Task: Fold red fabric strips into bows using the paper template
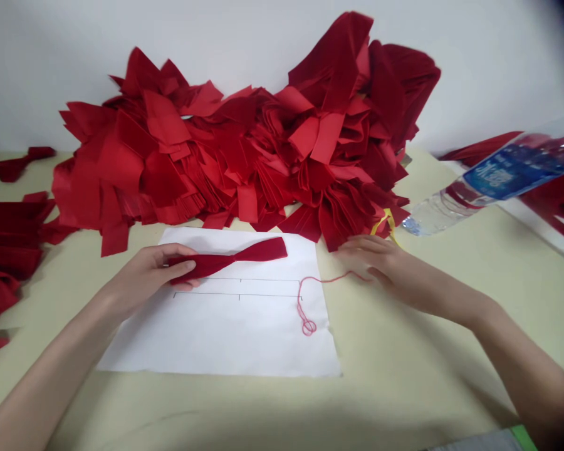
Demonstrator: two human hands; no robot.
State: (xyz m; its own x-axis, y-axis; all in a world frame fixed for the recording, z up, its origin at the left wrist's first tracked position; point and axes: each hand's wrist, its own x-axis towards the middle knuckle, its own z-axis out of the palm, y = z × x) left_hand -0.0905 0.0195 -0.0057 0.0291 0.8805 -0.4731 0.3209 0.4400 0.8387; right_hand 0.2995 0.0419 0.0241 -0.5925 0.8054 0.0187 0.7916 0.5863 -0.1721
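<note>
My left hand (157, 275) is closed on the left end of a red velvet bow strip (258, 250), its thumb on top. The strip narrows at a pinched middle and is raised at its right end over a white paper sheet (216, 344) with ruled marked lines. My right hand (380, 260) reaches to the front right edge of a pile of red strips (244, 150). Its fingers are stretched out and slightly blurred, beside a yellow loop-shaped thing (386, 222). A red thread (324, 280) runs from a loose coil on the paper to beneath that hand.
A clear plastic bottle with a blue label (502, 169) leans at the right. Behind it lies more red fabric (559, 200) on a white surface. Red pieces (9, 232) also lie at the left, and a wall (244, 37) stands behind the pile.
</note>
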